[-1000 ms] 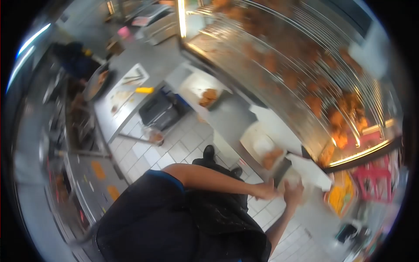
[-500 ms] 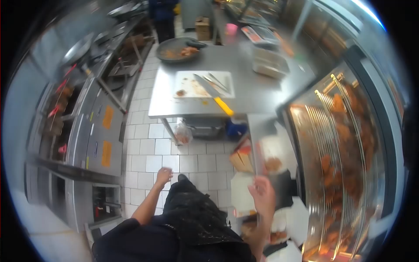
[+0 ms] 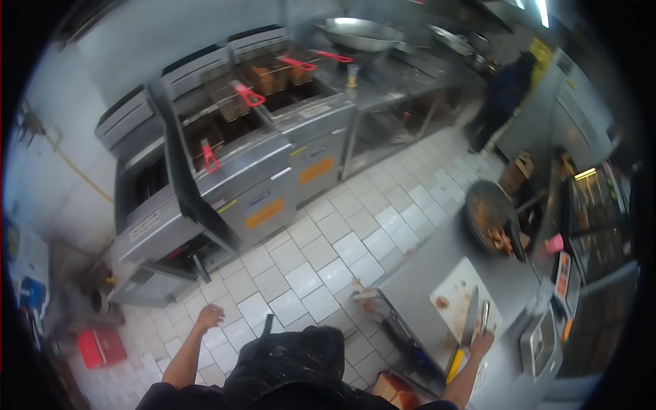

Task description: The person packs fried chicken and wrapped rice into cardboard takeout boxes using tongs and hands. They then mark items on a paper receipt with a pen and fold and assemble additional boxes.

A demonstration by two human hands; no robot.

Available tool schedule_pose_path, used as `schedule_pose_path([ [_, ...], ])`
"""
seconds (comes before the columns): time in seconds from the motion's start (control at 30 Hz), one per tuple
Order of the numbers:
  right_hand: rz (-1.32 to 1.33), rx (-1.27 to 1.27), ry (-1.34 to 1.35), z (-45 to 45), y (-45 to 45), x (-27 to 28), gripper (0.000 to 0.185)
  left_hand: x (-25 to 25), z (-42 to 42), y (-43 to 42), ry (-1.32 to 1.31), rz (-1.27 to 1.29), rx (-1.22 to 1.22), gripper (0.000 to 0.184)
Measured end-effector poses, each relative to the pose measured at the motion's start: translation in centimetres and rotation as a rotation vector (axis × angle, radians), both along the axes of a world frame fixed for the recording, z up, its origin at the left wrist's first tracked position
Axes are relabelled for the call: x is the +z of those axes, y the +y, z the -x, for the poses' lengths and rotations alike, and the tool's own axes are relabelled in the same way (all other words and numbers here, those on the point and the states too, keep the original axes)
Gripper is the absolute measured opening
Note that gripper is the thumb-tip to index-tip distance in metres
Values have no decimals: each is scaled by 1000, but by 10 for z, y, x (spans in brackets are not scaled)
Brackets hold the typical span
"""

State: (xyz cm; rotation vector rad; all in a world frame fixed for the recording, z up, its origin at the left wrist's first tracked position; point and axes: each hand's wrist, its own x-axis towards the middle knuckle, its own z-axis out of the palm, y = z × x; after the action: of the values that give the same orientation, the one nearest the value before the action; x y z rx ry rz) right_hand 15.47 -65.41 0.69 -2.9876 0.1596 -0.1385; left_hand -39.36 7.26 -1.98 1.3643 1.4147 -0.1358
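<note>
My right hand (image 3: 482,341) is over the steel table at the lower right, closed around the end of the metal tongs (image 3: 486,316). Beside it, a knife with a yellow handle (image 3: 455,365) lies with its blade across a white cutting board (image 3: 452,301) that bears brown crumbs. A dark round pan (image 3: 486,215) with pieces of food stands farther back on the same table. My left hand (image 3: 210,316) hangs over the tiled floor at the lower left, fingers apart and holding nothing.
Fryers (image 3: 225,130) with red-handled baskets line the far wall, beside a large metal bowl (image 3: 361,34). A person in dark clothes (image 3: 504,92) stands at the back right. A red box (image 3: 101,347) sits at the lower left; a metal container (image 3: 540,342) is on the table.
The view has swung left toward the fryers. My right hand has moved from beside the open food boxes to the cutting board and closed on the tongs. My left hand remains free.
</note>
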Motion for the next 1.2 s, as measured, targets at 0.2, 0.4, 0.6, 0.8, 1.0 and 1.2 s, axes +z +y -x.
schedule_pose_path([
  [0.2, -574, -178, -466, -27, 21, 4, 35, -28, -20, 27, -74, 37, 309, 22],
  [0.4, -1099, -382, -390, -105, 256, 123, 39, -117, -26, -27, 83, 220, -104, 17],
  [0.6, -1646, 121, 323, -178, 603, 228, 35, -107, -110, -24, 340, 407, -308, 25],
  [0.8, -1091, 956, 386, -240, 839, 315, 25, -145, -180, 28, 78, 185, -24, 19],
  [1.0, -510, 1471, 151, -287, 1053, 365, 33, -187, -258, 49, -367, 227, 802, 19],
  [1.2, 206, 1822, -61, -313, 1318, 315, 30, -167, -334, 13, 40, -582, -153, 22],
])
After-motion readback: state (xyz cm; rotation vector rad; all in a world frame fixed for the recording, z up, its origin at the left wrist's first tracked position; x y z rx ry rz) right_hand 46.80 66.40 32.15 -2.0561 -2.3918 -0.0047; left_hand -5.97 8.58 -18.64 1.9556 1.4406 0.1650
